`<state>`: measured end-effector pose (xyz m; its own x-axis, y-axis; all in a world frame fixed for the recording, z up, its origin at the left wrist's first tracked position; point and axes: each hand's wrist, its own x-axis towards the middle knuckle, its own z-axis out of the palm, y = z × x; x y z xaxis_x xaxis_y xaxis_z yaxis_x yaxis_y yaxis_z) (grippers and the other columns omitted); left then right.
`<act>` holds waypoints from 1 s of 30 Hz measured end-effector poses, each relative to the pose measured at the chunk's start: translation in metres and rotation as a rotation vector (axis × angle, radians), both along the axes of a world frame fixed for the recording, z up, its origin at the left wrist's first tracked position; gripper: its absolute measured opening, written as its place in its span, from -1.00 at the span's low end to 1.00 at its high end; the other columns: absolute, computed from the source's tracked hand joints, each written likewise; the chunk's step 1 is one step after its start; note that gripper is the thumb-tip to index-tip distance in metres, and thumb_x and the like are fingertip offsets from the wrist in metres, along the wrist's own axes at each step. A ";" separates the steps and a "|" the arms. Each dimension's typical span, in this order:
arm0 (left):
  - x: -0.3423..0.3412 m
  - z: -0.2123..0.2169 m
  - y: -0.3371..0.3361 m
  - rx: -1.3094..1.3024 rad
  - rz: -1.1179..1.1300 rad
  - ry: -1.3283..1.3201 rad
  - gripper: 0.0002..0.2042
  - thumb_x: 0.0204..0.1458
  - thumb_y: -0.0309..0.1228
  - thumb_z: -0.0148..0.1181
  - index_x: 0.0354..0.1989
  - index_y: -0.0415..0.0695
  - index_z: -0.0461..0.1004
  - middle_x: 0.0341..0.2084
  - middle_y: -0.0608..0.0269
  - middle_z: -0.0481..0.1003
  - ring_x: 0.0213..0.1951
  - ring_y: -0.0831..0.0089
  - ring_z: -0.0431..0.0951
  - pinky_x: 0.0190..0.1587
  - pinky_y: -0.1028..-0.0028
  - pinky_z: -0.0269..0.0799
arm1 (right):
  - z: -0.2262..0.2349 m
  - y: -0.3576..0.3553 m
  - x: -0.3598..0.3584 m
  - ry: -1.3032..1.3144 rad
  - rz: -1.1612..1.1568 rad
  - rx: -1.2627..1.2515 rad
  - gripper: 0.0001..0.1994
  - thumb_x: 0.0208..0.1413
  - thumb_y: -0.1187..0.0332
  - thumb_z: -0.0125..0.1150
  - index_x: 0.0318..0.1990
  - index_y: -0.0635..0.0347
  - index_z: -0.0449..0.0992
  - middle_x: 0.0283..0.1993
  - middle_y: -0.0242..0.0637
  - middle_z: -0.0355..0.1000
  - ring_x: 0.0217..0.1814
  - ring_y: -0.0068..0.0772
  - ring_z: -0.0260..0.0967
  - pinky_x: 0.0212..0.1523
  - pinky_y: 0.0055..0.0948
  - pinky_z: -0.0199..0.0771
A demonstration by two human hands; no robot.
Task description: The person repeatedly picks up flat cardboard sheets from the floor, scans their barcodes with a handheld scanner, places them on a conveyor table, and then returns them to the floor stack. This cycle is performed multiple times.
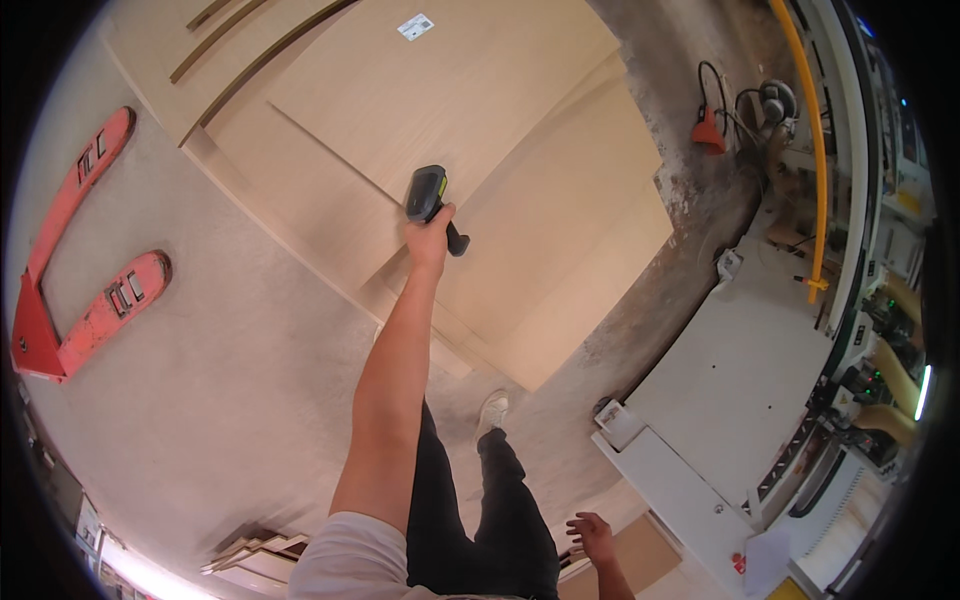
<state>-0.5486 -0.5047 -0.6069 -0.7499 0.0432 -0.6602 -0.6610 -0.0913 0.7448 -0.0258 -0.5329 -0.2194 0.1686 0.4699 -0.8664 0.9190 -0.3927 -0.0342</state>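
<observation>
My left hand [428, 240] is wrapped round the grip of a dark handheld barcode scanner [427, 190], with the arm stretched far forward. The scanner is held over a stack of pale wood panels [400, 120] lying low in front of me. A white label [415, 27] is stuck on a panel toward the far end. My right hand [594, 537] hangs at my right side, its fingers loosely bent and apart, with nothing in it. A machine with a light grey table [740, 350] is nearest to it.
Red pallet jack forks [110, 310] rest on the floor at the left. On the right runs a yellow hose or pipe [818, 150] along the machine. A red foot pedal [708, 135] with a cable lies beyond the stack. More boards [255, 555] are piled behind on the left.
</observation>
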 end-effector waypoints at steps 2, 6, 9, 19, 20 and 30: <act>0.007 0.008 0.001 -0.044 0.008 0.027 -0.73 -0.15 -0.33 0.38 -0.38 -0.30 0.57 -0.59 0.31 0.51 -0.49 0.53 0.47 -0.36 0.43 0.38 | -0.010 0.016 -0.033 0.066 0.135 0.072 -0.76 0.19 0.42 0.07 -0.01 0.29 0.41 -0.22 -0.18 0.57 -0.29 -0.36 0.55 -0.38 -0.45 0.53; 0.055 0.022 -0.033 -0.019 -0.031 0.061 -0.80 -0.16 -0.38 0.36 -0.46 -0.27 0.54 -0.59 0.34 0.50 -0.51 0.57 0.47 -0.39 0.47 0.38 | -0.023 0.047 -0.106 0.186 0.613 0.185 -0.80 0.16 0.45 0.12 -0.08 0.29 0.45 -0.27 -0.17 0.56 -0.34 -0.39 0.54 -0.35 -0.42 0.52; 0.110 0.022 -0.107 0.027 -0.059 -0.149 -0.81 -0.14 -0.40 0.36 -0.41 -0.25 0.56 -0.58 0.36 0.49 -0.52 0.59 0.45 -0.44 0.50 0.35 | -0.045 0.085 -0.177 0.132 0.969 0.146 -0.78 0.09 0.40 0.20 -0.12 0.25 0.50 -0.19 -0.11 0.54 -0.21 -0.06 0.52 -0.20 -0.29 0.53; 0.184 0.167 -0.406 -0.099 -0.078 -0.501 -0.70 -0.08 -0.41 0.28 -0.16 -0.19 0.43 -0.44 0.29 0.47 -0.42 0.51 0.51 -0.37 0.50 0.45 | -0.209 0.261 -0.419 -0.051 1.354 0.758 -0.38 0.05 -0.04 0.20 0.04 0.39 0.38 0.09 0.09 0.35 0.14 0.14 0.28 0.09 -0.02 0.33; 0.183 0.183 -0.425 -0.148 -0.090 -0.557 -0.71 -0.05 -0.37 0.26 -0.16 -0.18 0.42 -0.47 0.27 0.47 -0.44 0.50 0.51 -0.41 0.50 0.45 | -0.221 0.260 -0.425 -0.014 1.227 0.547 -0.37 0.06 -0.08 0.15 0.01 0.40 0.42 0.07 0.12 0.38 0.13 0.13 0.31 0.09 -0.05 0.34; 0.205 0.282 -0.440 -0.359 0.088 -0.350 -0.68 0.04 -0.07 0.13 -0.54 -0.07 0.39 -0.71 0.39 0.35 -0.73 0.60 0.32 -0.75 0.58 0.12 | -0.194 0.188 -0.285 -0.041 0.877 0.289 -0.25 0.10 -0.26 -0.07 -0.19 0.47 0.55 -0.14 0.27 0.47 0.03 0.18 0.42 0.08 -0.08 0.37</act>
